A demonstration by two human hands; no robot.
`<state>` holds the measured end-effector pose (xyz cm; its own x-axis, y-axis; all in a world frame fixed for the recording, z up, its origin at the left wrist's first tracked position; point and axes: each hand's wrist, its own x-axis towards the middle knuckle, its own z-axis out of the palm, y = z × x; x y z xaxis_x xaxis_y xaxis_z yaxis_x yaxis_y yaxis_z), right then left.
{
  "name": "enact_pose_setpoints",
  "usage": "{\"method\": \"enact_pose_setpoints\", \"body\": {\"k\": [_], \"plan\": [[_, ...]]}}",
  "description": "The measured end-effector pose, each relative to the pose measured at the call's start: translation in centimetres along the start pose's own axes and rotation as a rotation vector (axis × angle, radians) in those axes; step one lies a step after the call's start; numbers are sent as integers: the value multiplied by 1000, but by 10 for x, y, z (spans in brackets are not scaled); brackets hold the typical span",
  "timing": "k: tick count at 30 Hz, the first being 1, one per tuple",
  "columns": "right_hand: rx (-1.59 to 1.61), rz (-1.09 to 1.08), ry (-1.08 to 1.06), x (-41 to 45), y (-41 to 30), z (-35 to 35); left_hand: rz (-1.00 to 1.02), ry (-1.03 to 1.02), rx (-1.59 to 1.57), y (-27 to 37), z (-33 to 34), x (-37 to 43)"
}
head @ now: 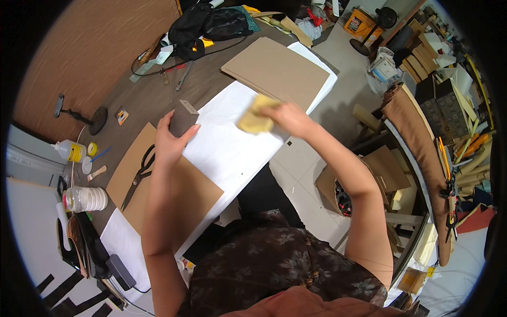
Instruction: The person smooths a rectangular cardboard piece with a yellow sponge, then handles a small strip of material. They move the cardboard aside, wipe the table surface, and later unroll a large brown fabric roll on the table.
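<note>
My left hand [169, 143] grips a small dark grey-brown box [183, 122] by its sides, thumb on the right and fingers on the left. One narrow face of it looks paler. In my right hand [291, 119] is a yellow cloth or sponge [253, 119], blurred, over the white sheet [222, 146] on the table. Whether the cloth touches the sheet I cannot tell. Black-handled scissors [136, 180] lie on a brown board [194, 198] beside my left forearm. Beyond my right hand, brown boards [277, 67] rest stacked on white paper.
On the table's left stand a glue bottle [71, 150], a plastic jar [87, 199], a brush [97, 173] and a small black stand [97, 121]. A utility knife [183, 75] and a black bag [225, 23] lie farther back. An open cardboard box [330, 190] sits on the floor at right.
</note>
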<state>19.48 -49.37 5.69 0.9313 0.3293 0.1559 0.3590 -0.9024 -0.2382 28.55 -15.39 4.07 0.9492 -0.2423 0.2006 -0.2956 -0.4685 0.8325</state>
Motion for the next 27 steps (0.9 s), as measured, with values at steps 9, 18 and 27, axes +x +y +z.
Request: {"method": "enact_pose_setpoints", "body": {"k": [9, 18, 27], "plan": [[511, 641, 91, -173, 29, -79, 262, -133, 667, 16, 44, 12], [1862, 775, 646, -94, 126, -3, -824, -370, -1065, 86, 200, 55], [2020, 724, 715, -61, 135, -22, -1018, -253, -909, 96, 247, 107]]}}
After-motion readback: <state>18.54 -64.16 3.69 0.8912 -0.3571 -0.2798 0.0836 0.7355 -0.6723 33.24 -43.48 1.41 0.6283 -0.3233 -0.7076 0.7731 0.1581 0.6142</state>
